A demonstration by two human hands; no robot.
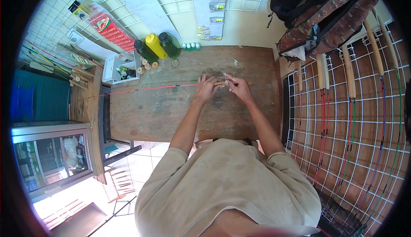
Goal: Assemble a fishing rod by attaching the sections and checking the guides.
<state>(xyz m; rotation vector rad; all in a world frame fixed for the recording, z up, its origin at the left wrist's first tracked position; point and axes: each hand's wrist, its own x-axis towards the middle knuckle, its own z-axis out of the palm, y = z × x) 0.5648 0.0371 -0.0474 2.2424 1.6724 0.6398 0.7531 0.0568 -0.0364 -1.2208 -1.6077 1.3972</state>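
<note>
A thin fishing rod (158, 86) with a red blank and dark bands lies across the wooden workbench, its tip toward the left. Its light wooden handle (250, 83) sticks out past my right hand. My left hand (207, 86) is closed over the rod just where the red part meets the handle. Beside it, my right hand (239, 88) has thumb and fingers pinched together at the handle. Something thin and pale, perhaps thread, shows at those fingertips; it is too small to make out.
On the workbench (150, 121), two dark bottles (168, 46) flank a yellow squeeze bottle (155, 46) at the back. Small green-and-white bottles (191, 46), cork pieces (147, 66) and a white box (112, 70) stand nearby. Rods hang along a white wire rack (334, 121) at right, below a camouflage bag (325, 22).
</note>
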